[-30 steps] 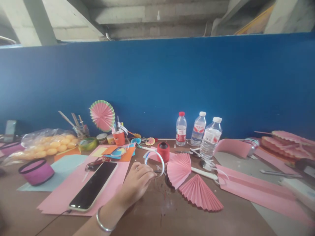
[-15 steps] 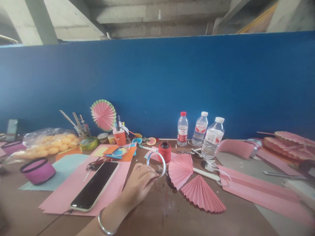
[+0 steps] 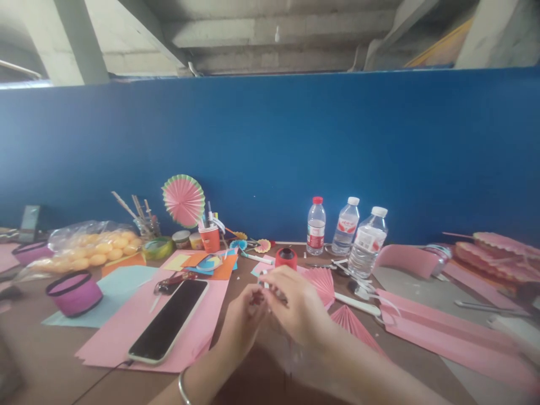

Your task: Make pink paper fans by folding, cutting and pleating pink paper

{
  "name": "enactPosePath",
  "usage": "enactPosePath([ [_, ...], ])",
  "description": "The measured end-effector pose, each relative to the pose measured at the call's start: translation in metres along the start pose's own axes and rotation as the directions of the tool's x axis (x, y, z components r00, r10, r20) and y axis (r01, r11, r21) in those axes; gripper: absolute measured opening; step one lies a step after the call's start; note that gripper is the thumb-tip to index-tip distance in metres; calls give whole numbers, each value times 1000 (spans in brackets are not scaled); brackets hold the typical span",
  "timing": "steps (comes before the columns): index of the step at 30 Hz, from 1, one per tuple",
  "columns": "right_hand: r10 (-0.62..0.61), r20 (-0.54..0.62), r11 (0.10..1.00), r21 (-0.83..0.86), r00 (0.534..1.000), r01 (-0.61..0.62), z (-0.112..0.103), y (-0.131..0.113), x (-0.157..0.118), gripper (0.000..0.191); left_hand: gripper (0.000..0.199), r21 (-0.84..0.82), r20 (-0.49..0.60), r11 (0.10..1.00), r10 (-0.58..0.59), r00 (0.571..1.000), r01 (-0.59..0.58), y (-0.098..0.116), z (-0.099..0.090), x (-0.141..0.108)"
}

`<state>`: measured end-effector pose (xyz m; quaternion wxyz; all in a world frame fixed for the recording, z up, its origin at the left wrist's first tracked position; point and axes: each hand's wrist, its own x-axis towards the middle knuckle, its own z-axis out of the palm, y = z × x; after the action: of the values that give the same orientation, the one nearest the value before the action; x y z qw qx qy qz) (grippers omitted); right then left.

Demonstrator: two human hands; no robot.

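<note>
Both my hands meet over the brown table, just in front of a red round roll (image 3: 286, 257) with a dark centre. A small bit of white strip (image 3: 264, 277) shows between the fingertips. My left hand (image 3: 243, 318), with a silver bangle at the wrist, is closed on it. From the right, my right hand (image 3: 300, 306) comes in, its fingers bent and pinching at the same strip. The rest of the strip is hidden by the hands. Behind my right hand and forearm, a pink pleated paper fan (image 3: 321, 286) and a second pink fan (image 3: 354, 326) are partly covered.
A phone (image 3: 169, 320) lies on pink paper (image 3: 103, 349) at the left. Three water bottles, one a red-capped bottle (image 3: 316, 228), stand by the blue wall (image 3: 261, 146). Also there are a purple band (image 3: 75, 295), a paper cup (image 3: 210, 241) of pens and folded pink paper (image 3: 447, 332).
My right hand has come into view and joined my left at the strip. The strip's wide curl, visible before, is now mostly hidden. The view has shifted slightly.
</note>
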<state>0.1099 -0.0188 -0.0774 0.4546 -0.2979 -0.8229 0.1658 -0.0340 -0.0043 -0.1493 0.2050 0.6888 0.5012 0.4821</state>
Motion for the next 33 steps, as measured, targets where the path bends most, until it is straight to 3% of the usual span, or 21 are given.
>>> enactPosePath([
  [2,53,-55,998,-36,997,-55,-5,24,-4,26,16,33,37,999,1,999,-2,0,1,-1],
  [5,82,-45,994,-71,996,-85,-4,41,-14,18,17,97,55,995,-2,999,-4,1,0,-1],
  [15,193,9,981,-38,981,-193,8,47,-20,13,6,216,145,973,51,988,-82,-4,-2,0],
  [22,350,27,930,109,936,-351,-5,53,-9,6,29,162,312,975,94,945,-150,9,-8,3],
  [29,321,66,934,142,945,-328,-26,38,-4,5,23,122,242,973,163,956,-197,11,-12,5],
  [33,328,60,904,270,943,-332,-28,37,-3,7,33,152,142,972,157,977,-178,13,-13,9],
])
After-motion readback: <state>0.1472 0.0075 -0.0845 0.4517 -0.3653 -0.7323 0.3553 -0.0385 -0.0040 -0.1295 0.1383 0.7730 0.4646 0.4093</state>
